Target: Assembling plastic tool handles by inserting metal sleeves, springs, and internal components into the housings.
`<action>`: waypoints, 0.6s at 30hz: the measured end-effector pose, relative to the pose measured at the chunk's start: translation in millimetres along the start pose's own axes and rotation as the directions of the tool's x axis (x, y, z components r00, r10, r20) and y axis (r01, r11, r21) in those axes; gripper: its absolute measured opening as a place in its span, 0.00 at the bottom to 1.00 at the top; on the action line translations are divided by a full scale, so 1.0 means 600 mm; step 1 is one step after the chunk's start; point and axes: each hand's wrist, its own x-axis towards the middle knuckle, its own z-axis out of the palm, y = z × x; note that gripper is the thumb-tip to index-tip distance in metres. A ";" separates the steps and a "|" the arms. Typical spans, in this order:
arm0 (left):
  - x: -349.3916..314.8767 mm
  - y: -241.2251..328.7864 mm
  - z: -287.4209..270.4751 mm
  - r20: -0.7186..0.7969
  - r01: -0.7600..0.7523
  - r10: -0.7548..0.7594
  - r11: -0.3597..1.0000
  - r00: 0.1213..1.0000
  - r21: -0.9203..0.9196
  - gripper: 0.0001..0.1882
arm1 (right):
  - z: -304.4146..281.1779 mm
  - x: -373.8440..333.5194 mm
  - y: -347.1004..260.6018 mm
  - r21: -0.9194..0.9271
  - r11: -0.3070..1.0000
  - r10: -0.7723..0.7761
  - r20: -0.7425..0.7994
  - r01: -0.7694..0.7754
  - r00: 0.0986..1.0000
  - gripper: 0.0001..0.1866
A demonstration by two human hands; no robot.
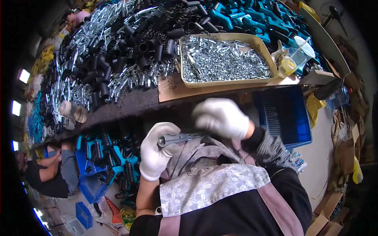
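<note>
My left hand (154,151), in a white glove, closes around a grey metal part with a round tubular end (162,141). The part lies level in front of my apron and narrows to the right, where its far end is hard to make out. Just right of and above it hovers my right hand (221,118), also gloved in white. Motion smears its fingers, so what they hold, if anything, does not show. Beyond both hands, a cream tray (232,83) full of small shiny metal pieces rests on the bench.
Black sleeves (101,63), metal rods and springs pile up across the bench's left. Teal tool housings (224,20) lie at the back. A clear plastic cup (302,53) stands right of the tray. Below are a blue bin (303,118) and, leftward, a seated person (47,173).
</note>
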 end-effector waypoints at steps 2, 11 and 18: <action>-0.001 0.011 -0.010 0.043 0.030 -0.039 0.983 0.998 0.182 0.30 | -0.053 0.032 0.037 -0.298 0.948 -0.007 -0.367 -0.110 0.930 0.09; -0.018 -0.017 0.015 -0.268 0.178 -0.167 0.984 0.949 0.015 0.31 | -0.127 0.036 0.137 -0.606 0.589 0.221 -0.516 -0.535 0.828 0.15; 0.010 -0.009 0.021 -0.343 0.182 -0.215 0.975 0.914 -0.124 0.35 | -0.140 -0.002 0.147 -0.626 0.567 0.252 -0.487 -0.536 0.836 0.23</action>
